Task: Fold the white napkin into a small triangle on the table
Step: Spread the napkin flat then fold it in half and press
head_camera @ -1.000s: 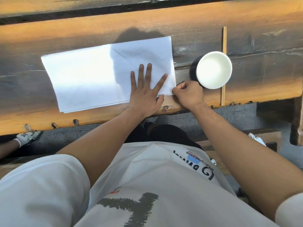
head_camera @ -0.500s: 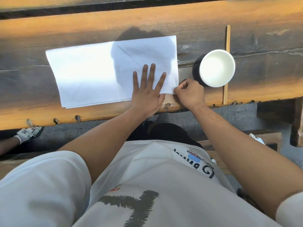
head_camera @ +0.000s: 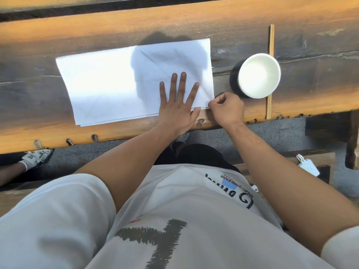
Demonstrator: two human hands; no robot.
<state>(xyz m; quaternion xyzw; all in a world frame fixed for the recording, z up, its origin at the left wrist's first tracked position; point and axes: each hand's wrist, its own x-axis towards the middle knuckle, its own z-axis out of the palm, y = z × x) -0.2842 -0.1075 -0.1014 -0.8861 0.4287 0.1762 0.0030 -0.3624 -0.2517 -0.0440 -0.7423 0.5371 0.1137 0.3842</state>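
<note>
The white napkin [head_camera: 116, 84] lies flat on the wooden table [head_camera: 174, 22] as a wide rectangle, folded in layers, its right half in shadow. My left hand [head_camera: 177, 105] rests flat on the napkin's near right part, fingers spread, pressing it down. My right hand [head_camera: 227, 108] sits just right of it, fingers curled, pinching the napkin's near right corner.
A dark cup with a white inside [head_camera: 256, 75] stands just right of the napkin, close behind my right hand. A thin wooden stick [head_camera: 269, 74] lies across the table behind the cup. The table's near edge runs under my wrists. A shoe [head_camera: 37, 156] shows on the ground at left.
The hands have hardly moved. My right hand has settled its pinch on the napkin's near right corner; the view has shifted slightly.
</note>
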